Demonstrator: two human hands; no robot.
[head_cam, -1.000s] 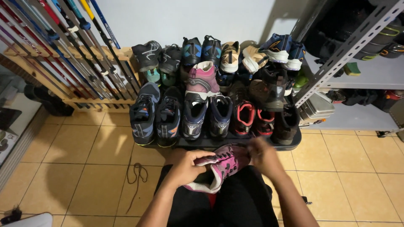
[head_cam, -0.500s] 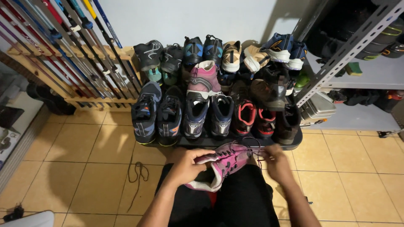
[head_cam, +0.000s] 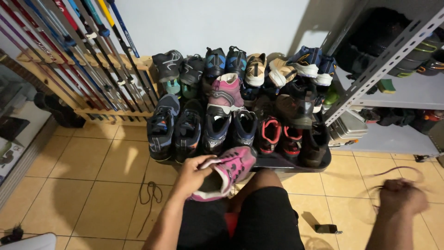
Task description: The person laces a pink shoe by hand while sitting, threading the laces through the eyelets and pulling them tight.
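My left hand (head_cam: 193,176) grips a pink and grey shoe (head_cam: 225,172) by its collar, holding it above my lap with the toe pointing at the shoe tray. My right hand (head_cam: 400,196) is far out to the right, closed on a dark shoelace (head_cam: 398,171) that loops loose in the air above it. The lace is clear of the shoe. My legs in black shorts (head_cam: 259,217) are below the shoe.
A black tray (head_cam: 286,162) against the wall holds several pairs of shoes in rows. A wooden rack of trekking poles (head_cam: 88,60) stands at the left. Grey metal shelving (head_cam: 384,60) is at the right. Another dark lace (head_cam: 149,192) and a small dark object (head_cam: 326,228) lie on the tiled floor.
My right hand has swung away from the shoe to the far right, pulling the lace fully out. My left hand has lifted the shoe slightly up and left.
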